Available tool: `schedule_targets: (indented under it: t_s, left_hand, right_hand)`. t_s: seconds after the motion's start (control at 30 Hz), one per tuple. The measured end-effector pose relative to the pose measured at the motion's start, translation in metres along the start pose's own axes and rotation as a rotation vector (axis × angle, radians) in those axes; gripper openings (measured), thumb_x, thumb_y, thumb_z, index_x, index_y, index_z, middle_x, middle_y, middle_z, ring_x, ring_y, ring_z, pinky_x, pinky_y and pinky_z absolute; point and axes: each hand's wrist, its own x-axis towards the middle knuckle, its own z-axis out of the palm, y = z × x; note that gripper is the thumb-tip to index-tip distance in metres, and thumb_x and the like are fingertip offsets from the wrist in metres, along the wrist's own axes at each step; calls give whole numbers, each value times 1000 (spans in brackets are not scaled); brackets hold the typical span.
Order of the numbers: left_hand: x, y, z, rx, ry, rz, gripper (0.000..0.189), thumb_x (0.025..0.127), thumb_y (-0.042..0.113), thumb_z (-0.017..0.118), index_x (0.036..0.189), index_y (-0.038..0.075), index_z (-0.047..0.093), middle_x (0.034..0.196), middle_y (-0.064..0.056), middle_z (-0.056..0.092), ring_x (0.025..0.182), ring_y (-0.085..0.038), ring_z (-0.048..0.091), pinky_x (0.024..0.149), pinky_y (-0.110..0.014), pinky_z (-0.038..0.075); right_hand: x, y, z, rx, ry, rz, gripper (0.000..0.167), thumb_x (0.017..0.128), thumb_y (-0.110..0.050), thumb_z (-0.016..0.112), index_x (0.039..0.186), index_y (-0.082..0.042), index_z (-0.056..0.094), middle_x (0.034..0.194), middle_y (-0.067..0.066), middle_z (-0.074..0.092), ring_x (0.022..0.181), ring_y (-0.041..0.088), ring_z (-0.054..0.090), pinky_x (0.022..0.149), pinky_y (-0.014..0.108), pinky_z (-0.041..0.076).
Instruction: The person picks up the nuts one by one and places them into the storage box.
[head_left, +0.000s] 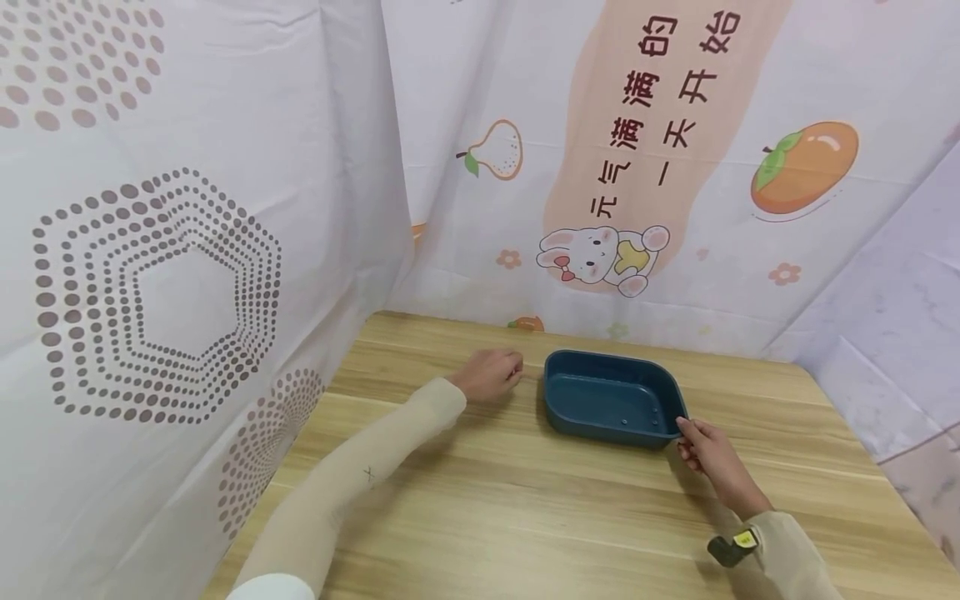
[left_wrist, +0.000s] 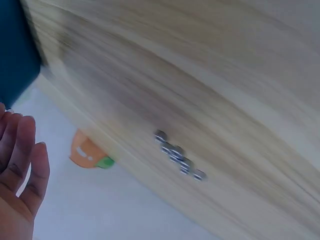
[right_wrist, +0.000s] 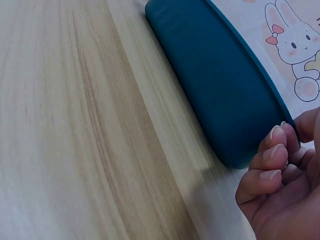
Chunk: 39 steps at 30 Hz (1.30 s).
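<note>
A dark teal plastic box (head_left: 615,404), low-walled with rounded corners, sits on the wooden table. My right hand (head_left: 708,458) pinches its rim at the near right corner between thumb and fingers; the right wrist view shows this grip on the box's outer wall (right_wrist: 220,80). Inside lie several tiny metal pieces (head_left: 625,422). To the left of the box, apart from it, my left hand (head_left: 489,374) is low over the table, fingers loosely bent, nothing visible in them. Several small shiny metal pieces (left_wrist: 179,156), nut-like, lie clustered on the table in the left wrist view.
The wooden table (head_left: 525,517) ends at a white printed curtain (head_left: 465,242) behind the box. Another curtain (head_left: 202,292) with dotted hexagons hangs along the left side. A dark device with a yellow label (head_left: 742,542) is at my right wrist.
</note>
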Motion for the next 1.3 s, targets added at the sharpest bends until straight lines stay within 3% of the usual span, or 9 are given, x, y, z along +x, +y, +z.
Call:
schedule_targets:
  t_s: [0.3, 0.5, 0.83, 1.07, 1.3]
  left_hand:
    - [-27, -30, 1, 8, -12, -19, 9, 101, 17, 67, 94, 11, 69, 89, 0, 68, 73, -9, 64, 63, -22, 52]
    - [-41, -44, 0, -64, -29, -99, 9, 100, 17, 69, 95, 10, 69, 90, 1, 70, 74, -9, 64, 65, -23, 53]
    - [-64, -53, -4, -139, -92, -208, 14, 99, 20, 72, 96, 7, 68, 89, 0, 67, 76, -11, 62, 69, -28, 54]
    - [-75, -64, 1, -98, -80, -215, 14, 97, 22, 74, 94, 10, 68, 90, 1, 68, 77, -10, 63, 69, -26, 54]
    - [-80, -66, 2, -54, -117, -211, 16, 96, 26, 76, 90, 14, 67, 85, 6, 65, 72, -6, 57, 64, -25, 51]
  right_hand:
    - [-1, 0, 0, 5, 3, -13, 50, 111, -44, 42, 94, 1, 54, 75, 0, 53, 61, 9, 47, 55, 24, 45]
    - [-1, -1, -2, -1, 5, -17, 49, 111, -43, 41, 95, 2, 54, 74, -1, 53, 60, 8, 47, 54, 23, 44]
    - [0, 3, 0, 4, 5, -27, 52, 110, -45, 43, 95, 4, 53, 72, -1, 53, 59, 8, 47, 52, 23, 43]
    - [-2, 1, 0, -5, 7, -36, 52, 111, -44, 42, 95, 5, 52, 73, -1, 52, 59, 8, 46, 53, 23, 42]
    - [-2, 1, -1, 4, 0, -7, 50, 111, -43, 43, 94, 2, 54, 74, 0, 52, 60, 9, 46, 53, 24, 42]
